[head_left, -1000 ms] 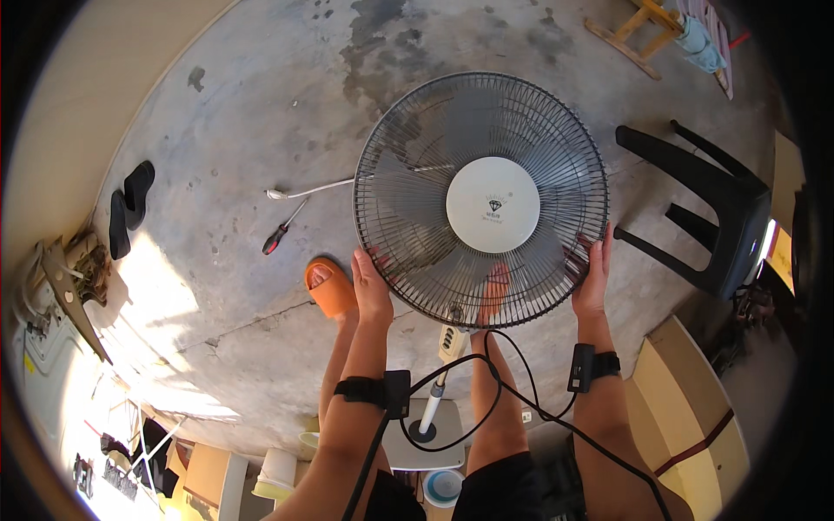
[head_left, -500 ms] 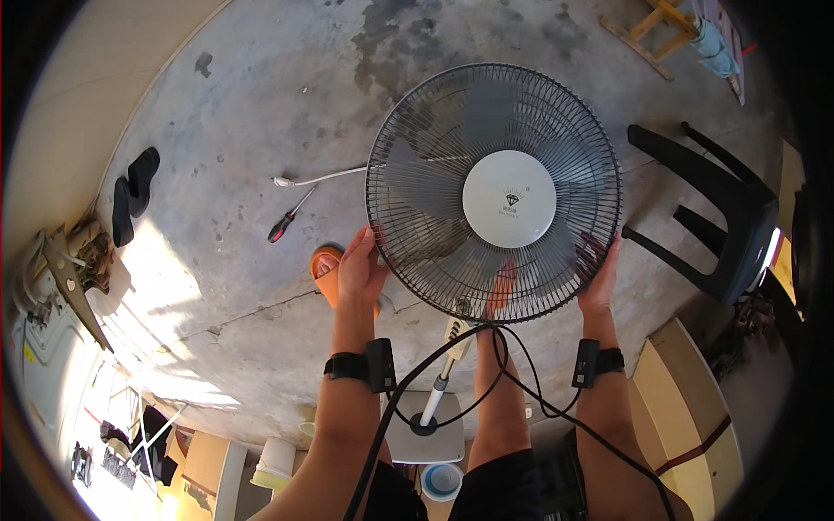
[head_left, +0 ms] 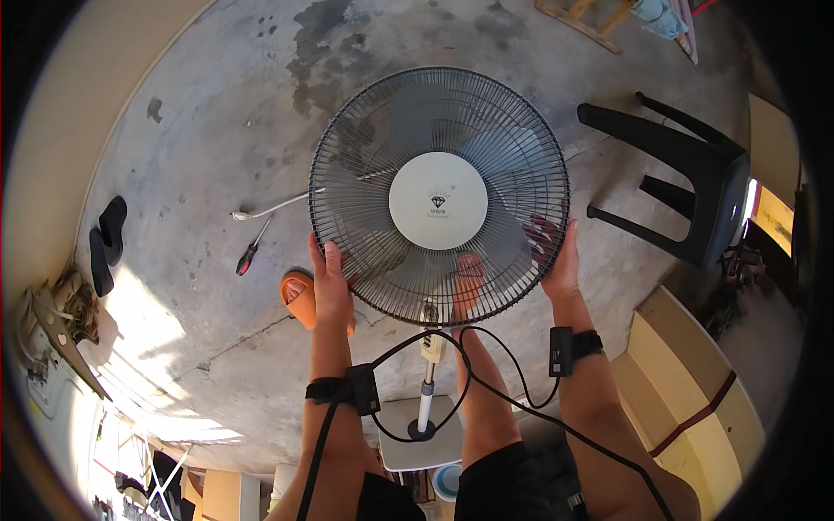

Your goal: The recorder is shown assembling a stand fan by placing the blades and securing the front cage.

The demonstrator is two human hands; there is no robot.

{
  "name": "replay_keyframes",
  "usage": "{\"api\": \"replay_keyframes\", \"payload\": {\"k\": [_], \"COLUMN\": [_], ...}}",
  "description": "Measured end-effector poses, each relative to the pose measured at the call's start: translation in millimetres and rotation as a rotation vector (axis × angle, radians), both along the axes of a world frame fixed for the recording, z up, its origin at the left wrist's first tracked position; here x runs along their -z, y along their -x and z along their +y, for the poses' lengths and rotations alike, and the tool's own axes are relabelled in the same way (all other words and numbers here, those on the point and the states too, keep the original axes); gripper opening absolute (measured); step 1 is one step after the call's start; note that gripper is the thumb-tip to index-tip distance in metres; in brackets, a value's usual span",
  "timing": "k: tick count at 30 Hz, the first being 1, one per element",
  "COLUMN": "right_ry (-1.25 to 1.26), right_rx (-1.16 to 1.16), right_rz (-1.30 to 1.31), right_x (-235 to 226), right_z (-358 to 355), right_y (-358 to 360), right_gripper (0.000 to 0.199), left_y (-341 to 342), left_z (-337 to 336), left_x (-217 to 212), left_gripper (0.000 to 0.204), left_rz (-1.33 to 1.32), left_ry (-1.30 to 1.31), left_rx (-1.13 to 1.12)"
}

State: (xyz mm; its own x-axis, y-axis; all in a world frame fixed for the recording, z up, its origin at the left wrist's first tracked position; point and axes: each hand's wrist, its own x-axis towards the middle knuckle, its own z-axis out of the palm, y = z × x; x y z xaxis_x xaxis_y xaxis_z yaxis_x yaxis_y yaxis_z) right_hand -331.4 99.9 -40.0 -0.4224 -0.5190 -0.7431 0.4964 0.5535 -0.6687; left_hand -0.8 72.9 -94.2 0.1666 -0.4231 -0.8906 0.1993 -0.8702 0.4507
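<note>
Concrete floor (head_left: pixel 217 113), one, stained dark beyond the fan. All positions below ref the fan.

Fan (head_left: pixel 440 198), one: round wire guard faces up at us, white hub centred, blades behind the wires. It stands on a pole to a grey base plate (head_left: pixel 423 445) just below the guard, between our knees.

Black plastic chair (head_left: pixel 686 195), one, to the right, apart from the guard. Wooden frame (head_left: pixel 582 22), one, far side, upper right.

Hands: two. Our left hand (head_left: pixel 331 282) clasps the guard rim at lower left, fingers wrapped over the wire edge. Our right hand (head_left: pixel 563 265) is pressed flat along the lower right rim; whether the fingers close on it, we cannot tell. Wrist units w/ cables: two, one per arm.

Judgement: to handle the guard well, we'd keep both hands opposite each other, equal pressure, guard level, cables clear of the pole.

Small items, left of fan: orange slipper (head_left: pixel 300 295), one, partly under our left hand; black sandals (head_left: pixel 104 243), one pair, well apart; red-handled screwdriver (head_left: pixel 249 254), one; white cord end (head_left: pixel 269 208), one, running to the guard.
</note>
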Motion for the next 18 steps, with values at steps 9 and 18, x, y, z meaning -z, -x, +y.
{"api": "replay_keyframes", "payload": {"k": [9, 18], "right_ry": [-0.018, -0.189], "right_rx": [0.039, -0.095], "right_rz": [-0.021, 0.163], "right_x": [-4.7, -3.2], "right_z": [14.4, 12.1], "right_y": [3.7, 31.2], "right_gripper": [0.039, 0.014], "left_y": [-9.1, -7.7], "left_z": [-2.1, -0.4], "left_x": [2.3, 5.2], "left_gripper": [0.059, 0.058], "left_rz": [-0.023, 0.002], "left_ry": [0.025, 0.012], "left_rx": [-0.033, -0.081]}}
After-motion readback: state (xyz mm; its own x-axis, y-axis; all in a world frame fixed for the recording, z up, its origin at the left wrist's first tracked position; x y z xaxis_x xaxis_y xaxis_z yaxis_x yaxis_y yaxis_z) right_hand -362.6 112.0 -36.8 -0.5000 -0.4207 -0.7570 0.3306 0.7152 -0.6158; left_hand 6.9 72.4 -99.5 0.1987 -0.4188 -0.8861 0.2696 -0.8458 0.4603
